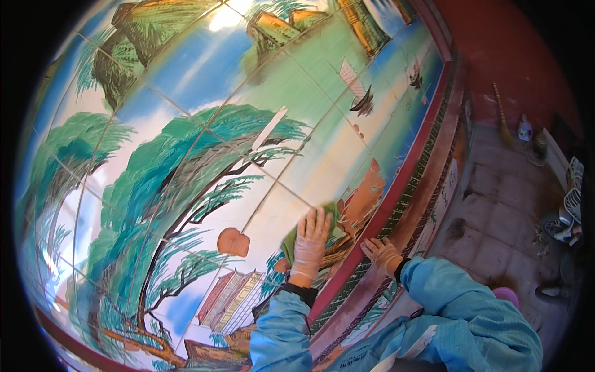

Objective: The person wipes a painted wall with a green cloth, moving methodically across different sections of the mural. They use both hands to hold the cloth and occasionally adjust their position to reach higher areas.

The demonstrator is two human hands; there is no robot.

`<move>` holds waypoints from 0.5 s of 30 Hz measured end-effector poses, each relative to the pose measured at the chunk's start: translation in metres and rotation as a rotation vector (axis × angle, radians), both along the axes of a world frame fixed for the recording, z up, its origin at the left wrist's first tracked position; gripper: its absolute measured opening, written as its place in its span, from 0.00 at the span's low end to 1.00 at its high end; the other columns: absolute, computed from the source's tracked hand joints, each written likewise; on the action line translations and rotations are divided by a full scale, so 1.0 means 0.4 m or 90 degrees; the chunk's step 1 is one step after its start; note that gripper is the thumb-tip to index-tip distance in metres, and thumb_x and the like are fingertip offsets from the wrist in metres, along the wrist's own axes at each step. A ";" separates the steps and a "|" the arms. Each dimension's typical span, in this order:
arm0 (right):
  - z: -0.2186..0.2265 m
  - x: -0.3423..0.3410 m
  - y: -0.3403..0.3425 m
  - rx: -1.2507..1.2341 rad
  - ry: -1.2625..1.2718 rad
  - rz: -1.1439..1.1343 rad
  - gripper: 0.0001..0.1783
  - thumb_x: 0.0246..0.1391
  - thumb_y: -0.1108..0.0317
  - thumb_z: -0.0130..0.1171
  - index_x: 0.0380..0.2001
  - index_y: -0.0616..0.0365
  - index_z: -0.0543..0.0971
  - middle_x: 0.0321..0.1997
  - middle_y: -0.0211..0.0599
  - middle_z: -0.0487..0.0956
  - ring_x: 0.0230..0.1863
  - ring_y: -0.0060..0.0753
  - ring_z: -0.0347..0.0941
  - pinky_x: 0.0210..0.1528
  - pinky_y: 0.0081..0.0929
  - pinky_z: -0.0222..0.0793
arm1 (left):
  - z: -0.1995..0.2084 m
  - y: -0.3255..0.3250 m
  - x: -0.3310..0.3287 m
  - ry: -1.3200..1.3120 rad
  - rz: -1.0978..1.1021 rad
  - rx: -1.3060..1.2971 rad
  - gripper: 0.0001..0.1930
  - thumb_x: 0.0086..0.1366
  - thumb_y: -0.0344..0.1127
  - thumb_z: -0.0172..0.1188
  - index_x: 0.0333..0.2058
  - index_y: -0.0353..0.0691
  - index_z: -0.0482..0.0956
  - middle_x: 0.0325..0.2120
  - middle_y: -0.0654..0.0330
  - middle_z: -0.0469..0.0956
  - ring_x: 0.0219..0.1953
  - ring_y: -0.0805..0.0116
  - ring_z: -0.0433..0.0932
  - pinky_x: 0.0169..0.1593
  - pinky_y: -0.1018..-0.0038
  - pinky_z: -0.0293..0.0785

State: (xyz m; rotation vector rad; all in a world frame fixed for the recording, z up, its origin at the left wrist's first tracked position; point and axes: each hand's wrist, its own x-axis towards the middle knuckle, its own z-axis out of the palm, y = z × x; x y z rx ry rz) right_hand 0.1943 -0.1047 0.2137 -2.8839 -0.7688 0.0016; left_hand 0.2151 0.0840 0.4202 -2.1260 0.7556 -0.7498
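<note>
A green cloth (290, 243) lies against a glossy tiled mural (291, 180) painted with trees, water and boats. Holding it flat to the tiles is my left hand (311, 240), in a thin clear glove, fingers pointing up. My right hand (383, 254), gloved the same way, rests on the dark red trim (396, 208) along the mural's edge; its fingers are stretched out and nothing shows in them. Blue sleeves with dark cuffs cover both forearms. A painted pavilion (232, 299) sits just left of my left wrist.
Bare brown patches (233, 242) break the painted surface. Stepped, patterned borders (412, 229) run beside the trim. On the grey tiled floor (496, 204) at right are a broom (501, 111), a bottle (525, 128), white racks (573, 192) and a purple basin (506, 295).
</note>
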 end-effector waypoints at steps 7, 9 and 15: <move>0.032 -0.017 -0.013 -0.016 0.013 0.005 0.46 0.55 0.62 0.53 0.73 0.52 0.46 0.78 0.39 0.47 0.77 0.42 0.44 0.72 0.52 0.44 | 0.261 0.024 0.014 -0.148 -0.039 -0.007 0.30 0.62 0.33 0.49 0.66 0.52 0.64 0.68 0.60 0.60 0.69 0.56 0.59 0.68 0.56 0.51; 0.034 -0.017 -0.015 0.007 0.002 0.004 0.46 0.55 0.64 0.53 0.73 0.54 0.46 0.78 0.39 0.46 0.77 0.42 0.44 0.71 0.54 0.45 | 0.355 0.025 0.012 -0.217 -0.063 -0.025 0.30 0.63 0.33 0.49 0.66 0.54 0.65 0.68 0.60 0.60 0.67 0.57 0.60 0.66 0.58 0.55; 0.034 -0.026 -0.017 -0.008 -0.053 -0.012 0.36 0.62 0.63 0.43 0.73 0.50 0.50 0.76 0.35 0.54 0.73 0.37 0.54 0.70 0.54 0.48 | 0.621 0.077 -0.013 -0.495 0.007 -0.029 0.33 0.61 0.28 0.54 0.64 0.68 0.68 0.66 0.60 0.62 0.54 0.62 0.68 0.54 0.64 0.65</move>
